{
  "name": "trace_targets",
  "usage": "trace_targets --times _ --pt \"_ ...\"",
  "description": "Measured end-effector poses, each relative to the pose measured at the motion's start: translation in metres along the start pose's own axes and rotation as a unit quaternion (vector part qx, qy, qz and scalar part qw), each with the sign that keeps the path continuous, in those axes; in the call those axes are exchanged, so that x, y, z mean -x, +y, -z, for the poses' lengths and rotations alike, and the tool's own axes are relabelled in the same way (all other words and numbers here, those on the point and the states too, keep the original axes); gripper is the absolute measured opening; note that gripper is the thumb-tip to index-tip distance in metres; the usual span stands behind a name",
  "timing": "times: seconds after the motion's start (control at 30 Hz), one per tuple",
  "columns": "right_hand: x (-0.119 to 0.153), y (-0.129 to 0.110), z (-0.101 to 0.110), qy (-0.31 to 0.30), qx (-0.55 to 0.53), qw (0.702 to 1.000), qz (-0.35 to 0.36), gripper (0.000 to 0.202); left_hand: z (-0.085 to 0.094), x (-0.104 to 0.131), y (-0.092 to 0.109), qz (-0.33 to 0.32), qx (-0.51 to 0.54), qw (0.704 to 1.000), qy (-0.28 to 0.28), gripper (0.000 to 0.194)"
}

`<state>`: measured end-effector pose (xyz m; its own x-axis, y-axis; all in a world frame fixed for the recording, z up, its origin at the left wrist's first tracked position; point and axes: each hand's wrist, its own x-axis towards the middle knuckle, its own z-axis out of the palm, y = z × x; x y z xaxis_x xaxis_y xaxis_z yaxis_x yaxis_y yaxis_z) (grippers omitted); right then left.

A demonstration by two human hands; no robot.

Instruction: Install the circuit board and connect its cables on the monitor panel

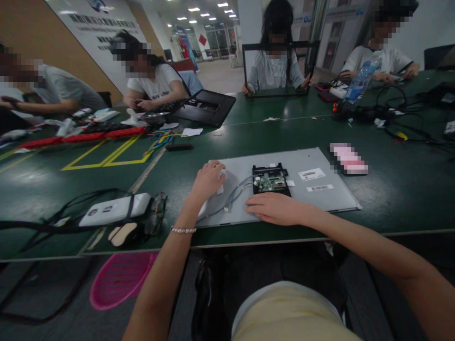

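Observation:
A flat grey display panel [234, 168] lies back side up on the green table in front of me. Near its middle a black bracket carries a green circuit board [268, 183], with a grey cable [236, 192] running from it toward the panel's lower left. My left hand [209, 181] rests over the panel's left end, fingers loosely bent and apart, beside a small white tab. Across the near edge of the panel, just below the board, my right hand [275, 207] lies with its fingers stretched out. What is under either palm is hidden.
A pixelated pink phone [348, 158] lies to the right. At left are a white device [115, 210] with black cables, a computer mouse [122, 234] and glasses [158, 213]. Across the table a person holds up a black frame [280, 46]. A pink basket [121, 279] sits below.

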<state>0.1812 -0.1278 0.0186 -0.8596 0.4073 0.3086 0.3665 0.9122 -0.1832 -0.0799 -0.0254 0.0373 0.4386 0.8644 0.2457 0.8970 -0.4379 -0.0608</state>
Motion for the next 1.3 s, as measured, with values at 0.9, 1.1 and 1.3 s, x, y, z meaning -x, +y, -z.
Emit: trace_targets --times 0.9,1.1,1.3 --pt "0.017 0.037 0.02 0.163 0.023 0.961 -0.22 0.03 -0.015 0.0 -0.004 -0.127 0.105 0.984 -0.063 0.055" --pt "0.05 0.076 0.04 0.119 -0.079 0.908 -0.394 0.017 -0.011 0.0 -0.001 -0.13 0.12 0.982 -0.059 0.053" --pt "0.061 0.084 0.045 0.012 -0.11 0.901 -0.419 0.024 -0.009 0.0 0.0 -0.133 0.112 0.983 -0.059 0.053"
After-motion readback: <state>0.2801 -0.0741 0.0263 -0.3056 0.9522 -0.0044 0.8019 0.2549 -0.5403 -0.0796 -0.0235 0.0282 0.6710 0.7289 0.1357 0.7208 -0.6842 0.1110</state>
